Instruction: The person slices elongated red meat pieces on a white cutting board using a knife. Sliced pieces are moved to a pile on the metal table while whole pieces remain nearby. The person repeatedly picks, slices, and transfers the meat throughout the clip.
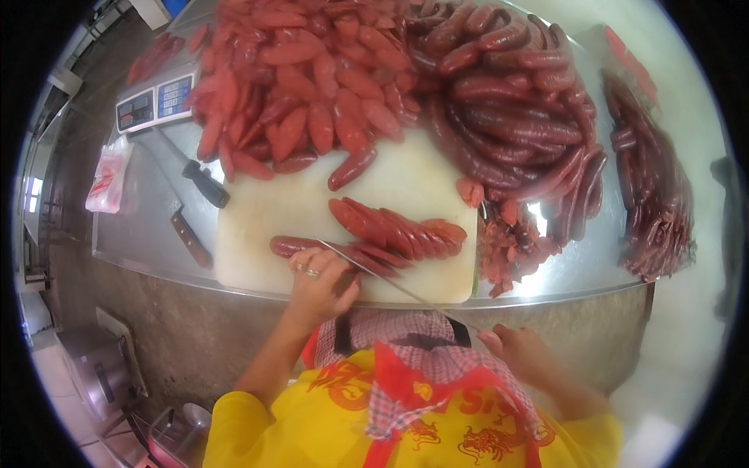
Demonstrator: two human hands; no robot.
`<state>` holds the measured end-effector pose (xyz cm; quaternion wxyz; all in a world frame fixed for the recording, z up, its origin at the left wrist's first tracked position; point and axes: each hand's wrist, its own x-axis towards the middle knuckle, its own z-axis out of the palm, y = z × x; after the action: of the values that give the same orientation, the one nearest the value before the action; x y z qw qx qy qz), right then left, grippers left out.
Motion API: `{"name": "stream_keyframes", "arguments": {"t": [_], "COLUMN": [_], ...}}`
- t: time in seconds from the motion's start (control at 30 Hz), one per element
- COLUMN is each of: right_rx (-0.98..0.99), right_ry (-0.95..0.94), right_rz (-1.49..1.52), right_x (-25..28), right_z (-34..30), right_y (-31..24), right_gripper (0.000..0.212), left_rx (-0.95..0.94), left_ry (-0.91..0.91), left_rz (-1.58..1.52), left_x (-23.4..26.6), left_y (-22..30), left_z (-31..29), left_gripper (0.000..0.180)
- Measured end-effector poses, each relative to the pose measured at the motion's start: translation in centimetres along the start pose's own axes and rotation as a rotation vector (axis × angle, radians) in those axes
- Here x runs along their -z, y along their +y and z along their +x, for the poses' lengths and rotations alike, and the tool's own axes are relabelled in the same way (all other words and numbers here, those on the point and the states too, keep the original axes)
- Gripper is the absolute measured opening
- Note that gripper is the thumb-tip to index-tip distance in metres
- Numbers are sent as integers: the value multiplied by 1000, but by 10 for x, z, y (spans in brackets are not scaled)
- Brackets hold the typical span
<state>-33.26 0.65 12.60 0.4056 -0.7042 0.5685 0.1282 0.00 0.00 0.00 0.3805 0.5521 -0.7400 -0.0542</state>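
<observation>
On the white cutting board [257, 207] lies a dark red sausage [290, 246], partly cut into slanting slices at its right end. My left hand [318, 279], a ring on one finger, holds the sausage with bent fingers. My right hand [515, 347] grips a long, thin knife [390, 282] near the board's front edge; its handle is mostly hidden in the hand. The blade slants across the board, its tip over the sausage beside my left fingers. Just behind, a fanned row of sausage slices [398, 230] leans to the right. One cut sausage piece [351, 168] lies farther back.
A big heap of slanted slices [304, 86] covers the back left, beside coiled whole sausages [523, 117]. Two more knives [204, 183] and a scale [156, 101] are at left. Reddish scraps [511, 249] lie right of the board; a bundle of dark links [651, 187] lies farther right.
</observation>
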Motion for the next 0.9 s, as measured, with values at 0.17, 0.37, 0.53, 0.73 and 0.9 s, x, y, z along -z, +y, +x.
{"name": "stream_keyframes", "arguments": {"t": [0.17, 0.37, 0.53, 0.73, 0.9], "right_rx": [187, 154, -25, 49, 229], "right_ry": [69, 71, 33, 143, 92], "right_rz": [-138, -8, 45, -46, 32], "right_x": [-30, -26, -5, -36, -53], "right_z": [91, 88, -7, 50, 123], "right_y": [-51, -61, -28, -41, -82], "right_gripper": [47, 41, 52, 50, 53], "left_rx": [26, 37, 24, 55, 36], "left_ry": [-2, 53, 42, 24, 54], "left_rz": [-15, 3, 36, -1, 16], "left_x": [-4, 10, 15, 15, 18], "left_y": [-1, -5, -9, -8, -9], "left_z": [2, 3, 0, -4, -7], "left_gripper": [32, 30, 35, 32, 29]}}
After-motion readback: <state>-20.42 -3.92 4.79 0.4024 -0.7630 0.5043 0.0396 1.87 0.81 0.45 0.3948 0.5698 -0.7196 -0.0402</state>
